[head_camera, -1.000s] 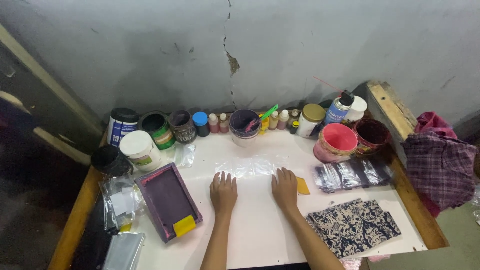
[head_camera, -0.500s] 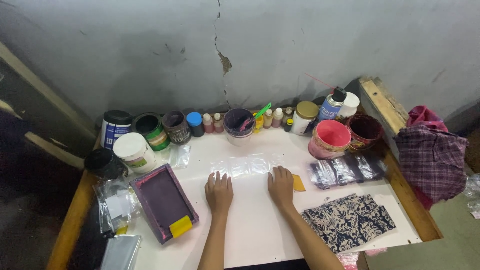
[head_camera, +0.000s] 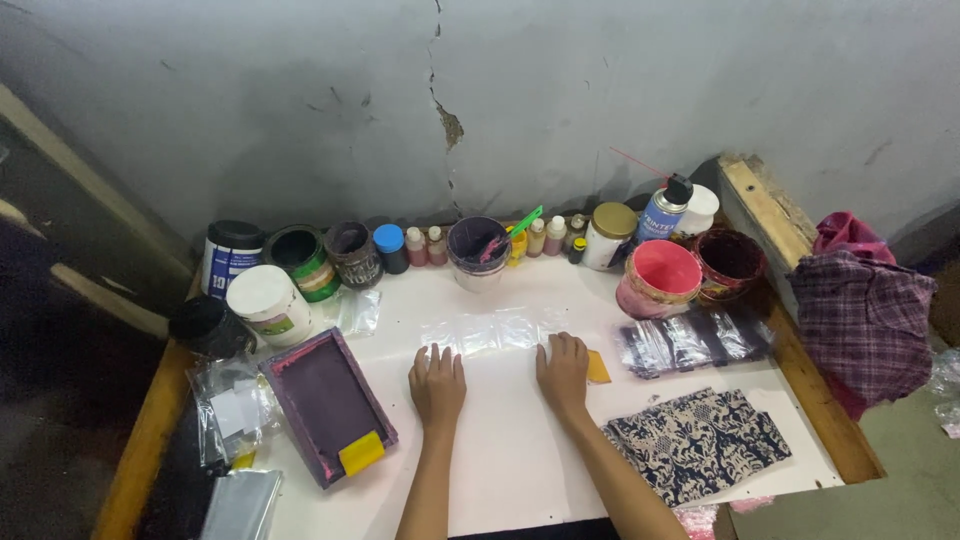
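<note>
Centrally, two hands laid flat on the white table (head_camera: 520, 470).
Left hand (head_camera: 437, 385) and right hand (head_camera: 563, 370) are pressed beside clear plastic bags (head_camera: 490, 330), fingers open, nothing gripped.

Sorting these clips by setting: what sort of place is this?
Probably a small screen-printing workbench: ink tubs and small bottles line the cracked wall, a framed screen lies at the left, patterned fabric at the right.
</note>
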